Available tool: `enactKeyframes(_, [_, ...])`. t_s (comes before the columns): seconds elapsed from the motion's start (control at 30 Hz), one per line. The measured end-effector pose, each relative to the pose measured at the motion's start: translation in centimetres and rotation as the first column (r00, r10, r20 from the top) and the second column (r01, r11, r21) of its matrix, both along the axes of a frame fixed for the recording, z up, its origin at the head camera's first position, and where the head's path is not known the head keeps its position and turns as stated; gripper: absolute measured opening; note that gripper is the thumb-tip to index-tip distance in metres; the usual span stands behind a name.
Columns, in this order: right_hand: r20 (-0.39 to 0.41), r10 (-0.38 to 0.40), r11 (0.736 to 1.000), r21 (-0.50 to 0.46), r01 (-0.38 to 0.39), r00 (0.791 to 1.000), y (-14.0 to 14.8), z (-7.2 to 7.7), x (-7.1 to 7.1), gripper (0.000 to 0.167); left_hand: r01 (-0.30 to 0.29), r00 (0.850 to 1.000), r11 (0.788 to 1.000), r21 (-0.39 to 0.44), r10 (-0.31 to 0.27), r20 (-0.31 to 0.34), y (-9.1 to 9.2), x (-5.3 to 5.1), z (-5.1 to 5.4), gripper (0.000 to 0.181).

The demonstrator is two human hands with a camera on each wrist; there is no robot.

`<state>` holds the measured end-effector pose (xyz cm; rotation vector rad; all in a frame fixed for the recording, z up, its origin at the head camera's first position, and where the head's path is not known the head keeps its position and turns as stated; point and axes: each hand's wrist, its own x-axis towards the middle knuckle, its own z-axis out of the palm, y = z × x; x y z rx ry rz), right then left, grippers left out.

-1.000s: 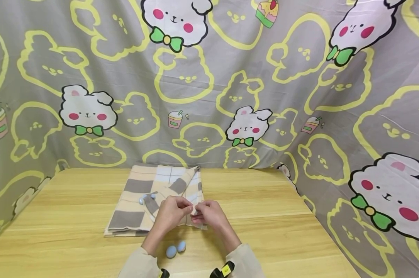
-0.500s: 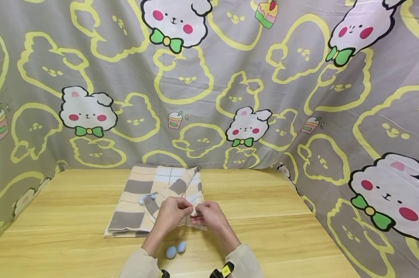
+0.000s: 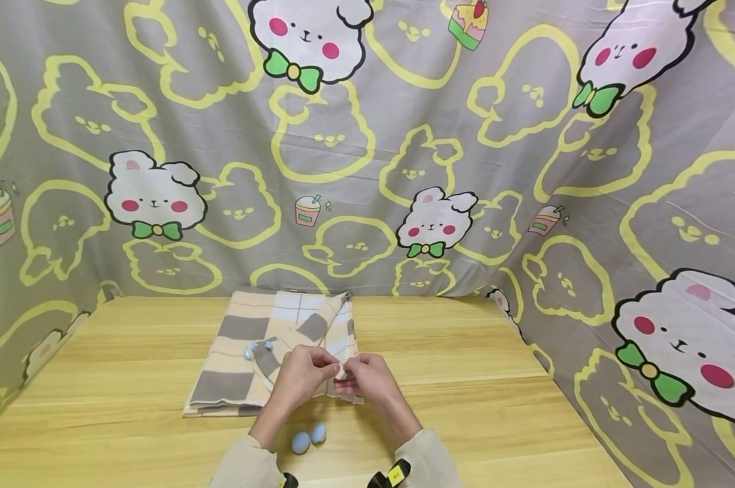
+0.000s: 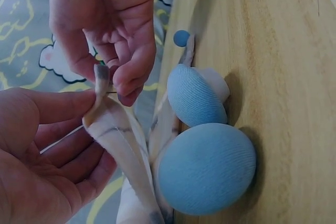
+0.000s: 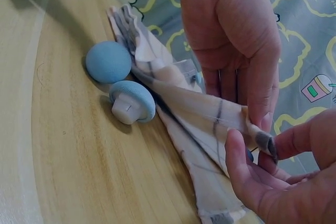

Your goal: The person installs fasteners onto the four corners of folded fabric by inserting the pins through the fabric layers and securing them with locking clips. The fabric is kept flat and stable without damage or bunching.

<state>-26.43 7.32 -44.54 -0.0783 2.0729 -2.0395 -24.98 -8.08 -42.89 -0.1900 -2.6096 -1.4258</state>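
A checked blanket (image 3: 238, 328) in beige, grey and white lies folded on the table. My left hand (image 3: 302, 374) pinches its near right corner between thumb and fingers. Close beside it, my right hand (image 3: 372, 377) pinches the grey tip of the same corner (image 5: 264, 141). A thin dark line shows by the right fingertips in the left wrist view, too small to identify. A bit of dark blue (image 5: 249, 156) peeks out under the cloth there, mostly hidden. Near my wrists sit two blue domed fasteners, one dome-up (image 4: 207, 169), the other tipped (image 5: 132, 101) with its white base showing.
More small blue pieces (image 3: 249, 350) are at the blanket's folded-over corner, left of my hands. The wooden table (image 3: 465, 400) runs back to a grey curtain (image 3: 355, 196) with cartoon print, which also hangs along both sides.
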Motion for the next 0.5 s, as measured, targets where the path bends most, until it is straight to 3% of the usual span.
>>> enactKeyframes(0.5, [0.008,0.000,1.000,0.005,0.000,1.000,-0.03,0.25,0.28,0.014,-0.005,1.000,1.000,-0.016,0.005,0.011,0.04,0.09,0.04,0.011])
